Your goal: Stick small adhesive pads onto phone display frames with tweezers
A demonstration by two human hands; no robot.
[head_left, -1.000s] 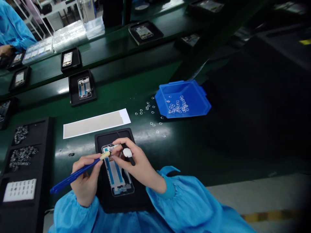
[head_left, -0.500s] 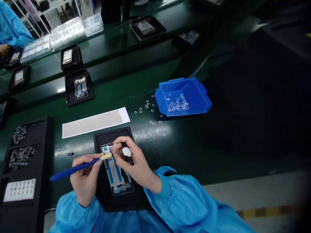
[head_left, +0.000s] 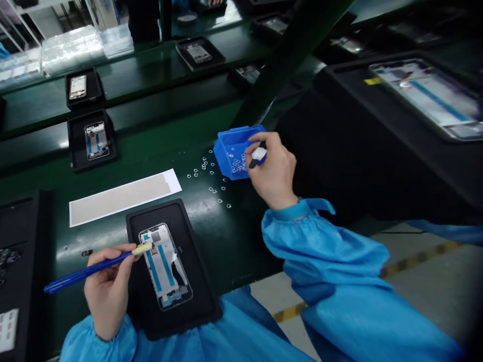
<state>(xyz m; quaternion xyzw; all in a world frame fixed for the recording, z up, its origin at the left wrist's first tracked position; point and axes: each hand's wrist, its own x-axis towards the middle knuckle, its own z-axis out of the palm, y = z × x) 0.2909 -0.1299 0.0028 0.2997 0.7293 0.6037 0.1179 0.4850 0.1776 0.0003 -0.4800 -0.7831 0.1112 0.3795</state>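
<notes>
My left hand (head_left: 109, 294) grips a blue pen-like tool (head_left: 86, 271) with a cream tip, its end over the upper part of a phone frame (head_left: 160, 256). That frame, with blue strips, lies in a black tray (head_left: 202, 286) at the table's front edge. My right hand (head_left: 273, 168) is over the right side of a blue bin (head_left: 226, 153), its fingers closed round a slim black tool (head_left: 260, 155) with a white band. Small white outline-shaped pieces (head_left: 237, 165) lie in the bin; more are scattered to its left.
Behind the tray lies a paper strip (head_left: 121, 197). Further trays with phone parts (head_left: 97, 141) stand at the back left. At right, a large black tray (head_left: 350, 100) bears another phone frame (head_left: 430, 98) close to the camera. A green post (head_left: 279, 65) slants behind the bin.
My right hand has moved from the phone frame to the blue bin, still holding the black tool. My left hand keeps the blue tool at the frame. The large tray at right has come into view.
</notes>
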